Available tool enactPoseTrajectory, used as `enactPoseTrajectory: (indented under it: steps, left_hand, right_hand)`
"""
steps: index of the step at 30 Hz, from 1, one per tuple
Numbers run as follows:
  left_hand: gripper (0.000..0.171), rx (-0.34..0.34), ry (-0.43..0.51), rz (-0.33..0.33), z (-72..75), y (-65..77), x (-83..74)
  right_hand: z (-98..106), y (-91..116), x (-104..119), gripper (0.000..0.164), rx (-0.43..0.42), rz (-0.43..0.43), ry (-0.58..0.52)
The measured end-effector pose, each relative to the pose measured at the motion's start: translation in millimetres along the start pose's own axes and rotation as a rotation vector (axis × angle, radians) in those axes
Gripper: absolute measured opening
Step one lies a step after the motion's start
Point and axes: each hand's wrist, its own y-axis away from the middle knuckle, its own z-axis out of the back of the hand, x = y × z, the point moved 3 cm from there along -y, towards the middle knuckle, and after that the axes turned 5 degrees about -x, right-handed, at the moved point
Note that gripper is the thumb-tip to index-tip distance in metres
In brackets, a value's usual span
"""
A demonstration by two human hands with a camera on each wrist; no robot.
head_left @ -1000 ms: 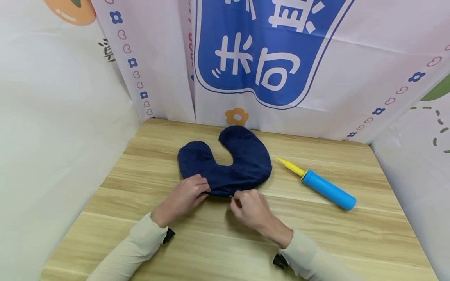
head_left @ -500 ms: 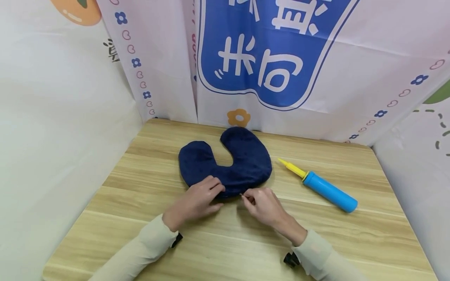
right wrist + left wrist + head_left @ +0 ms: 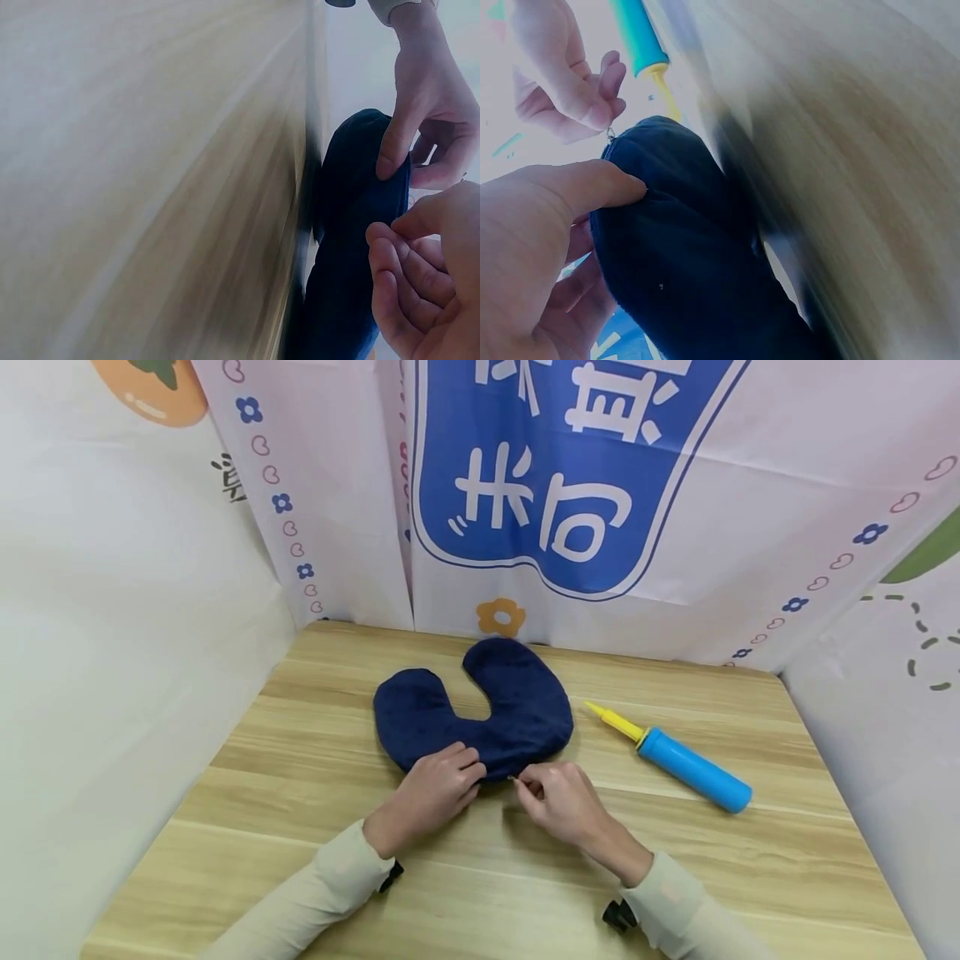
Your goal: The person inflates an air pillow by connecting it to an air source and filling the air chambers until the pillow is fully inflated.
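A navy-blue U-shaped neck pillow (image 3: pixel 521 706) lies on the wooden table, its open side facing the back wall. My left hand (image 3: pixel 435 787) grips the pillow's near edge, thumb on one face and fingers behind, as the left wrist view shows. Just to its right, my right hand (image 3: pixel 564 800) pinches a small metal zipper pull (image 3: pixel 610 135) on the seam between thumb and forefinger. In the right wrist view the right fingertips (image 3: pixel 381 234) hide the pull, and the left thumb (image 3: pixel 390 159) presses the fabric farther along the edge.
A blue hand pump (image 3: pixel 697 768) with a yellow nozzle lies right of the pillow, its nozzle tip pointing towards the pillow. Printed white cloth (image 3: pixel 360 577) hangs behind the table (image 3: pixel 270 810) and on both sides. Dark wrist cameras sit under both cuffs.
The right hand has moved a little to the right along the near edge with the zipper pull. The left hand has slid right after it and taken a fresh grip on the edge.
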Motion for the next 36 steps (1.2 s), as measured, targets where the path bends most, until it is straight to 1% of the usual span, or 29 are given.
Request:
enactPoseTrajectory:
  steps: [6, 10, 13, 17, 20, 23, 26, 30, 33, 36]
  left_hand:
    - [0.014, -0.007, 0.022, 0.023, 2.7, 1.2, -0.5]
    - [0.015, -0.001, 0.037, 0.046, 5.0, 4.4, 0.5]
    - [0.015, 0.000, 0.040, 0.070, 7.9, 9.8, 3.8]
    - [0.018, -0.003, 0.034, 0.110, 14.0, 18.8, 12.4]
    - [0.021, 0.019, 0.024, 0.146, 17.1, 23.2, 19.1]
    - [0.021, 0.061, 0.024, 0.164, 18.7, 22.8, 21.0]
    - [0.023, 0.090, 0.039, 0.143, 17.4, 17.3, 16.3]
    - [0.028, 0.090, 0.027, 0.083, 10.9, 1.7, 3.1]
    - [0.030, 0.082, -0.043, 0.040, 0.6, -14.9, -9.5]
    - [0.023, 0.070, -0.147, 0.028, -10.4, -28.2, -19.3]
  right_hand:
    - [1.2, 2.1, -0.1, 0.020, -0.002, -0.017, 0.022]
    - [2.5, 2.0, -2.6, 0.020, 0.003, -0.040, 0.029]
    - [6.9, 2.8, -9.8, 0.021, -0.011, -0.078, 0.036]
    - [11.2, 3.2, -26.0, 0.029, -0.037, -0.113, 0.062]
    - [11.7, 2.5, -36.1, 0.035, -0.038, -0.117, 0.061]
    - [11.1, 2.4, -40.1, 0.033, -0.023, -0.115, 0.028]
    - [11.1, 1.6, -37.4, 0.027, -0.020, -0.100, -0.010]
    - [10.8, -1.8, -28.7, 0.022, -0.035, -0.074, -0.045]
    - [12.5, -3.4, -22.2, 0.020, -0.033, -0.063, -0.053]
    - [13.5, -4.1, -16.0, 0.019, -0.023, -0.055, -0.055]
